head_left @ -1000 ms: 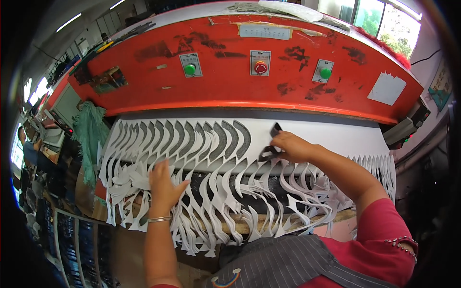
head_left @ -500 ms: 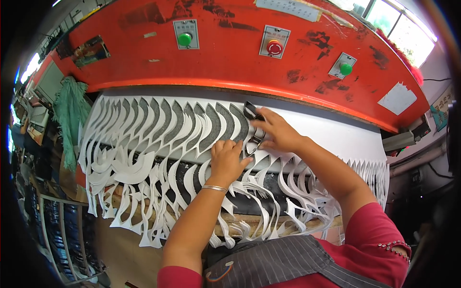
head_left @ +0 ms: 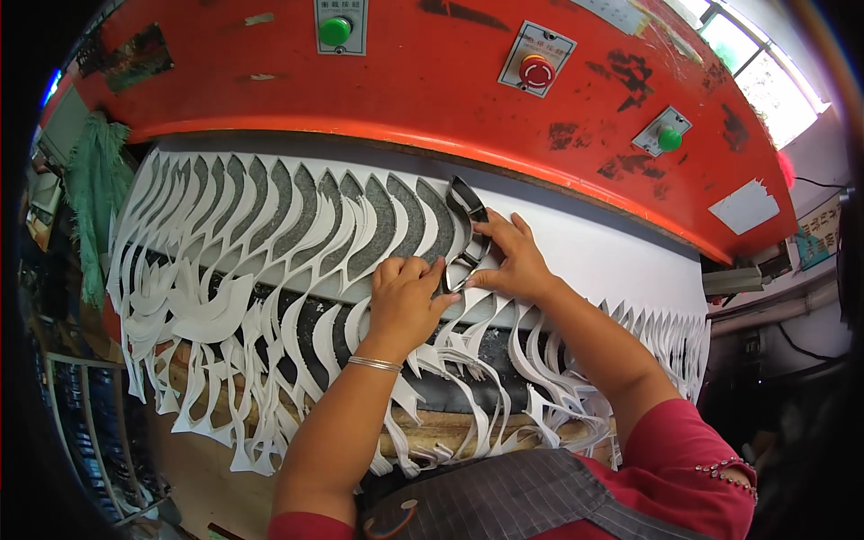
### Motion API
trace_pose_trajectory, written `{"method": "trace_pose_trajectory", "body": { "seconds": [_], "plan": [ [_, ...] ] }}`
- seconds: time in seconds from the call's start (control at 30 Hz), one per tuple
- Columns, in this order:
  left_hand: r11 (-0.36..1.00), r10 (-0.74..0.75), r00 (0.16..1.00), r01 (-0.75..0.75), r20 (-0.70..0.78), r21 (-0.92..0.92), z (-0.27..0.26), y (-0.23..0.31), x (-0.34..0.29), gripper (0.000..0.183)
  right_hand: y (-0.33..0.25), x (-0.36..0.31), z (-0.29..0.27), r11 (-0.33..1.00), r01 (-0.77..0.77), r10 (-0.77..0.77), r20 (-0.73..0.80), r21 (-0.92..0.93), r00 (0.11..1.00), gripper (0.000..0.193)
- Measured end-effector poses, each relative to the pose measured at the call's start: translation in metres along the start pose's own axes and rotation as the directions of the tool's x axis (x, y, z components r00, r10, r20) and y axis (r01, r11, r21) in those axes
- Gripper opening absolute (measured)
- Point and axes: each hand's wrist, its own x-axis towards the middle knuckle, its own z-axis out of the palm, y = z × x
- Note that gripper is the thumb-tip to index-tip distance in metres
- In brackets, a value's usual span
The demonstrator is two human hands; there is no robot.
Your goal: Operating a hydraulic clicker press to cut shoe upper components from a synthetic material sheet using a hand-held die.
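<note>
A curved metal cutting die [head_left: 463,197] stands on a stack of white sheet material [head_left: 585,243], beside the last of a row of leaf-shaped cut-outs. My right hand [head_left: 515,259] grips the die from its right side, with the thumb at the lower end and fingers at the middle. My left hand [head_left: 402,301] rests on the cut part of the stack left of the die, fingers bent but apart, thumb toward the die's lower end. Grey material [head_left: 292,202] shows through the cut-outs.
A red machine beam [head_left: 396,99] with green buttons [head_left: 335,31] and a red button [head_left: 537,71] spans the far side. White scrap strips [head_left: 243,387] hang over the near edge. Green cloth [head_left: 97,198] hangs at left; a metal rack [head_left: 94,423] stands below.
The view has shifted slightly. The die stands more upright in the picture, still in my right hand, whose index finger has straightened. My left hand stays on the sheets beside it.
</note>
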Motion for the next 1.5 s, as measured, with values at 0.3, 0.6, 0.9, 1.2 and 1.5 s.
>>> {"method": "trace_pose_trajectory", "body": {
  "seconds": [0.3,0.6,0.9,1.2,1.5],
  "plan": [
    [1.000,-0.016,1.000,0.016,0.012,0.010,0.000,-0.002,0.000,0.049,-0.004,0.001,0.000,1.000,-0.006,0.006,-0.014,-0.017,1.000,0.090],
    [1.000,0.000,1.000,0.001,-0.015,0.025,-0.004,0.006,0.002,0.049,-0.006,-0.002,-0.007,0.998,0.004,-0.006,-0.035,-0.060,0.999,0.092],
    [0.989,-0.125,0.992,0.123,-0.020,-0.082,-0.058,0.012,0.024,0.058,-0.046,-0.037,-0.118,0.986,0.149,-0.166,-0.376,-0.072,0.912,0.067],
    [0.963,0.268,0.617,-0.159,-0.739,0.216,-0.167,0.008,0.121,0.019,0.013,-0.005,-0.244,0.860,-0.318,-0.362,-0.917,-0.398,0.170,0.051],
    [0.980,0.106,0.994,-0.103,0.010,-0.169,-0.104,0.059,0.027,0.025,-0.061,-0.039,-0.190,0.891,0.143,-0.418,-0.655,-0.431,0.629,0.030]
  ]
}}
